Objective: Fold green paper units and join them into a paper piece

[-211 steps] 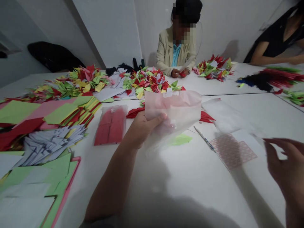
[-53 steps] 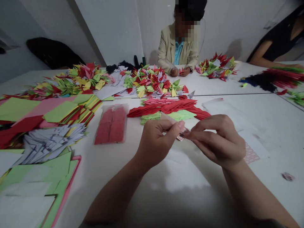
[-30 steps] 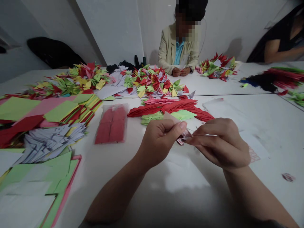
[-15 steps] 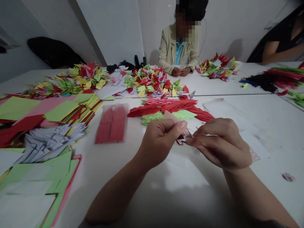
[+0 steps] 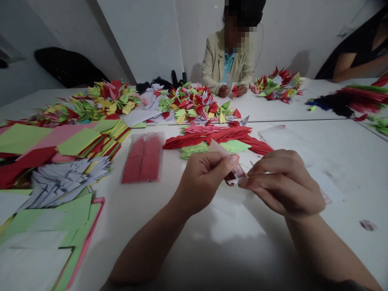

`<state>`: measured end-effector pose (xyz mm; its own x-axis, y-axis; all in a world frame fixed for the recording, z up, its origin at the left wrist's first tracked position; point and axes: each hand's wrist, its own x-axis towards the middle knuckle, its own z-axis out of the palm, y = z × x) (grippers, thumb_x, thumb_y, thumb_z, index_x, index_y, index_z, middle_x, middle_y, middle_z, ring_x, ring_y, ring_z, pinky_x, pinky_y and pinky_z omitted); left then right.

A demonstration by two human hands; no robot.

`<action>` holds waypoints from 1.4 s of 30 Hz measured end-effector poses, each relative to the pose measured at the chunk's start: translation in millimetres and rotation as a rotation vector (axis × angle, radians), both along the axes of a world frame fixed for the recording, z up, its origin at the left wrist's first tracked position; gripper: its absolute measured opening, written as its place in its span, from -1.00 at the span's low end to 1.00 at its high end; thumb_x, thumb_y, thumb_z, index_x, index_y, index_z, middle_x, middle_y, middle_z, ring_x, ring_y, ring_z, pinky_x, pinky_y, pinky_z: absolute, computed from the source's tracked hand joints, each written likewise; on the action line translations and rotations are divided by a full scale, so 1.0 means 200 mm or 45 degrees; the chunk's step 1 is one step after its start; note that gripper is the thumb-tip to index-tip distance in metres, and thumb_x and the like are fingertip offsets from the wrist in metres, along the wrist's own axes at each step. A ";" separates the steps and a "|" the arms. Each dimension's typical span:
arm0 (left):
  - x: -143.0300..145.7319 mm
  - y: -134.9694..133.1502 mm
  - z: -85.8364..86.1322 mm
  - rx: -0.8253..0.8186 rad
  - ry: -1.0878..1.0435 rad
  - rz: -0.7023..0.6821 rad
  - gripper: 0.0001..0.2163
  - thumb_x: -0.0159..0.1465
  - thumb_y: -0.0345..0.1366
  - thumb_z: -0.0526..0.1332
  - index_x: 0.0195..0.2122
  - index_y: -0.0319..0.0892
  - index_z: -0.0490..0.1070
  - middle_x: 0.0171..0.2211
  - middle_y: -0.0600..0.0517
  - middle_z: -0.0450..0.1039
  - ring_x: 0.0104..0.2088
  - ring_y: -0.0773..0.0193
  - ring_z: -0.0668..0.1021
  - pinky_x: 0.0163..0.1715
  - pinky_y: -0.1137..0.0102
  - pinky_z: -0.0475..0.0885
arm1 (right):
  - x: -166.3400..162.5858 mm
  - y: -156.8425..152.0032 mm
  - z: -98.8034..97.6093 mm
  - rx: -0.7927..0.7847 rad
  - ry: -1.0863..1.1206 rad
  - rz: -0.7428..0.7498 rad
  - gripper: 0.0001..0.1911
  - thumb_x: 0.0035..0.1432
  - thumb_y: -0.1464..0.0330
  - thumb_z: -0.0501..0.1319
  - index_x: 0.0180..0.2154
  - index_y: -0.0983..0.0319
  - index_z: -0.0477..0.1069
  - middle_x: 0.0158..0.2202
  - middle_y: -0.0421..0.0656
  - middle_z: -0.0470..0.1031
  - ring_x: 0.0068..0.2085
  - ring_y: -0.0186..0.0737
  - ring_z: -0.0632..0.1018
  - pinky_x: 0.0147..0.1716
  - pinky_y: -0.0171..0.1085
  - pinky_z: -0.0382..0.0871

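Observation:
Above the white table (image 5: pixel 194 226), my left hand (image 5: pixel 204 178) pinches a small, clear-looking packet (image 5: pixel 237 173) between thumb and curled fingers. A pale flap pokes up past the left hand, and a dark red patch shows at the packet's lower end. At that end my right hand (image 5: pixel 281 184) has its thumb and fingertips pressed together on the packet's edge. What lies inside is too small to make out. Just beyond my hands are fanned stacks of folded red paper (image 5: pixel 221 135) and light green paper (image 5: pixel 194 150).
To the left lie a clear bag of red folded paper (image 5: pixel 142 157), white folded pieces (image 5: pixel 69 178) and green sheets (image 5: pixel 75 214). Colourful folded-paper heaps (image 5: pixel 194 103) line the far side. A person in a beige jacket (image 5: pixel 212 60) sits opposite. A round sticker-like piece (image 5: pixel 368 225) lies right.
My right hand has shifted slightly right and down, and more of the packet's lower end shows. The left hand stays put. A red folded piece now shows in the opposite person's hand.

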<state>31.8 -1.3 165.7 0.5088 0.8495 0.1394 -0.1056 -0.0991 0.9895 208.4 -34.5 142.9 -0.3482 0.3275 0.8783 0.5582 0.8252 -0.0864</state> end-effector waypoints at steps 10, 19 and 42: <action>-0.01 0.00 0.01 -0.017 -0.014 -0.005 -0.71 0.26 -0.21 0.19 -0.55 -0.25 0.47 -0.58 0.04 0.44 -0.54 0.42 0.41 -0.51 0.52 0.34 | 0.00 -0.01 0.00 0.010 0.000 -0.003 -0.89 0.14 0.47 0.25 -0.25 0.20 0.45 -0.32 -0.18 0.44 -0.33 -0.31 0.50 -0.32 -0.25 0.43; -0.01 0.01 0.00 0.010 0.004 0.008 -0.70 0.26 -0.16 0.20 -0.52 -0.23 0.53 -0.58 0.03 0.45 -0.52 0.38 0.44 -0.49 0.50 0.36 | -0.01 -0.02 0.00 -0.044 -0.014 -0.079 -0.88 0.16 0.41 0.25 -0.23 0.11 0.42 -0.33 -0.23 0.47 -0.33 -0.31 0.51 -0.31 -0.27 0.45; -0.02 0.01 -0.01 0.027 0.024 0.042 -0.67 0.28 -0.16 0.17 -0.55 -0.24 0.47 -0.58 0.04 0.43 -0.53 0.40 0.42 -0.48 0.48 0.34 | 0.00 -0.01 0.01 -0.009 -0.023 0.041 -0.88 0.12 0.53 0.24 -0.27 0.25 0.46 -0.32 -0.17 0.44 -0.29 -0.32 0.48 -0.30 -0.25 0.42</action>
